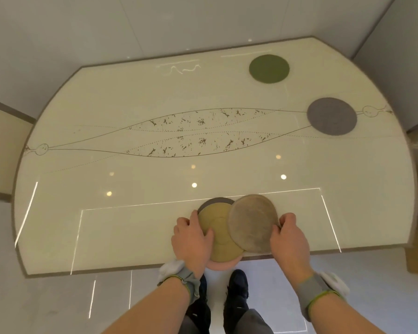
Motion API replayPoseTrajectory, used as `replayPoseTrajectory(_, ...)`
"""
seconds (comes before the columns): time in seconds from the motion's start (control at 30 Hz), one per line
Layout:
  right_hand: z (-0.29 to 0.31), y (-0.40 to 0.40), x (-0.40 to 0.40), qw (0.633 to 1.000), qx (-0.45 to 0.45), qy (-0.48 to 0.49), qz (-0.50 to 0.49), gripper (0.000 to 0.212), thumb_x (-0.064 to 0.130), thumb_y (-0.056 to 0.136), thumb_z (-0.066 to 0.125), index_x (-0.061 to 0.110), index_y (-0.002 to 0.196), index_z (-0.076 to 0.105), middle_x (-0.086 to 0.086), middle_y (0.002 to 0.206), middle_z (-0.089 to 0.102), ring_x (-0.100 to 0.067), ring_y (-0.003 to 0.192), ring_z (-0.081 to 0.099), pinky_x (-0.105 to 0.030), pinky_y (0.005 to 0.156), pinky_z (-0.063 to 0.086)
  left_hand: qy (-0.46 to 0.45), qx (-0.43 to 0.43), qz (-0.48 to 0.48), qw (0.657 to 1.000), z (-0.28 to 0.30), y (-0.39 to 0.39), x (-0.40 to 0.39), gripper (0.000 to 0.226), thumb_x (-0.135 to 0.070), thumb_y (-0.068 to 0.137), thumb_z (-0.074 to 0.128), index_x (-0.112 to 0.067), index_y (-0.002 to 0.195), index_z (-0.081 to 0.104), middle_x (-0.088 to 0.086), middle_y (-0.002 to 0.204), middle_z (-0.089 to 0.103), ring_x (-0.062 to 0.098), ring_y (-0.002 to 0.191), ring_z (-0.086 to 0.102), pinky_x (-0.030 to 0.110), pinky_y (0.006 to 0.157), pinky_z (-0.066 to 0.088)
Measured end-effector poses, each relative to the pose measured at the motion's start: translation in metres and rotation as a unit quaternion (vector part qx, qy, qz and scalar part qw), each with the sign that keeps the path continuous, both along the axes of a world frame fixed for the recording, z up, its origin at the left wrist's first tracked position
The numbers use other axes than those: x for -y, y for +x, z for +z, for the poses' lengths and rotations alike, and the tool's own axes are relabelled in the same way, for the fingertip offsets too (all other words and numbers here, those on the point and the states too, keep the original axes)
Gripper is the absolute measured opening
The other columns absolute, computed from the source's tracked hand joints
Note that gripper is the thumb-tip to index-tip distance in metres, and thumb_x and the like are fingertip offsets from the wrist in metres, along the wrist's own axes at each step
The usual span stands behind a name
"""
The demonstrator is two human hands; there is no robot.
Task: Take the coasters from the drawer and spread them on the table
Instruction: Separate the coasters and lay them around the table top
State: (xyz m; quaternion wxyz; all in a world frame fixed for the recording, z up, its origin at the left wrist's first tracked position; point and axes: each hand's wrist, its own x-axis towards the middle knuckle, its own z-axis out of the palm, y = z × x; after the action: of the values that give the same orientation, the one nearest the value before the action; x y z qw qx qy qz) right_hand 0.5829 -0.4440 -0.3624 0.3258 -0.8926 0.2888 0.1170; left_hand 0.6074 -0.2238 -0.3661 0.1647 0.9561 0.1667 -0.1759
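Hands on stack [223, 233], 2 coasters [331, 116] far R

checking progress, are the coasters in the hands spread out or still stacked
Still stacked: the tan coaster overlaps others; the right hand lifts the beige coaster.

Two coasters [299, 92] lie far right on the table [130, 97], stack [223, 237] near.

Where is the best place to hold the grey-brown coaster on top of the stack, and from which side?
Probably its right rim. The grey-brown coaster is tilted, overhanging the yellow coaster to the right, so that edge is free. The right hand already pinches it there; the left hand steadies the stack.
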Motion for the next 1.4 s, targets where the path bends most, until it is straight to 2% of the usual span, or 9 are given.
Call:
replayPoseTrajectory(0.17,0.005,-0.02,0.039,0.995,-0.029,0.076,-0.063,0.013,0.015,0.099,0.051,0.018,0.111,0.045,-0.004,0.085,0.062,-0.023,0.072,0.059,-0.037,0.062,0.044,0.087,0.016,-0.049,0.995,0.0,-0.008,0.01,0.059,-0.051,0.097,0.058,-0.028,0.15,0.047,0.006,0.126,0.057,0.027,0.109,0.059,0.037,0.083,0.046)
replayPoseTrajectory(0.3,0.003,-0.022,0.046,0.982,-0.062,0.146,-0.107,0.023,0.012,0.094,0.051,0.019,0.116,0.053,-0.005,0.098,0.067,-0.026,0.083,0.063,-0.034,0.065,0.048,0.037,0.032,-0.014,0.999,-0.002,-0.005,0.009,0.059,-0.04,0.091,0.071,-0.019,0.143,0.056,0.012,0.127,0.059,0.033,0.111,0.059,0.041,0.087,0.048)
replayPoseTrajectory(0.43,0.005,-0.022,0.049,0.971,-0.081,0.178,-0.134,0.026,0.01,0.092,0.046,0.023,0.112,0.055,-0.002,0.093,0.068,-0.029,0.082,0.07,-0.046,0.076,0.062,0.037,0.038,-0.033,0.998,0.001,0.002,0.013,0.049,-0.026,0.079,0.081,-0.011,0.122,0.063,0.014,0.114,0.066,0.037,0.101,0.063,0.045,0.081,0.048)
replayPoseTrajectory(0.57,0.007,-0.019,0.047,0.96,-0.083,0.212,-0.164,0.036,0.003,0.09,0.039,0.019,0.115,0.06,-0.012,0.097,0.07,-0.036,0.084,0.073,-0.05,0.071,0.065,-0.031,0.033,-0.004,0.999,0.002,0.003,0.005,0.03,-0.009,0.089,0.06,-0.009,0.118,0.062,0.015,0.111,0.066,0.037,0.093,0.065,0.04,0.075,0.046)
replayPoseTrajectory(0.67,0.019,-0.005,0.04,0.943,-0.069,0.26,-0.199,0.042,-0.003,0.09,0.038,0.016,0.12,0.06,-0.016,0.104,0.068,-0.035,0.084,0.07,-0.035,0.052,0.06,-0.084,0.022,-0.002,0.996,0.007,0.005,-0.01,0.034,-0.016,0.099,0.051,-0.015,0.131,0.063,0.012,0.121,0.061,0.034,0.099,0.066,0.034,0.077,0.043)
replayPoseTrajectory(0.77,0.031,0.014,0.033,0.935,-0.057,0.282,-0.207,0.043,-0.005,0.09,0.039,0.014,0.12,0.063,-0.016,0.101,0.068,-0.028,0.075,0.064,-0.025,0.046,0.051,-0.155,0.039,0.012,0.987,0.016,0.012,-0.018,0.025,-0.024,0.103,0.049,-0.024,0.121,0.066,0.006,0.109,0.067,0.029,0.094,0.067,0.036,0.076,0.048)
replayPoseTrajectory(0.9,0.044,0.062,0.001,0.936,-0.045,0.289,-0.196,0.04,-0.003,0.091,0.04,0.018,0.116,0.064,-0.017,0.107,0.068,-0.027,0.078,0.063,-0.028,0.052,0.051,-0.266,0.025,0.09,0.96,0.031,0.037,-0.053,0.021,-0.022,0.102,0.045,-0.033,0.102,0.062,0.004,0.08,0.071,0.028,0.074,0.067,0.047,0.069,0.059)
replayPoseTrajectory(1.03,0.055,0.13,-0.058,0.936,-0.026,0.308,-0.167,0.037,-0.004,0.093,0.039,0.018,0.112,0.063,-0.015,0.099,0.066,-0.024,0.072,0.061,-0.027,0.051,0.048,-0.347,0.063,0.201,0.914,0.051,0.086,-0.11,0.025,-0.014,0.102,0.044,-0.031,0.1,0.063,0.009,0.082,0.071,0.025,0.063,0.06,0.04,0.059,0.058)
replayPoseTrajectory(1.4,0.058,0.332,-0.203,0.928,-0.015,0.344,-0.14,0.037,-0.002,0.099,0.034,0.013,0.119,0.062,-0.017,0.097,0.062,-0.026,0.069,0.059,-0.029,0.048,0.048,-0.437,0.145,0.477,0.749,0.064,0.208,-0.291,0.04,0.008,0.096,0.036,-0.017,0.12,0.057,0.014,0.105,0.063,0.032,0.087,0.064,0.037,0.062,0.058)
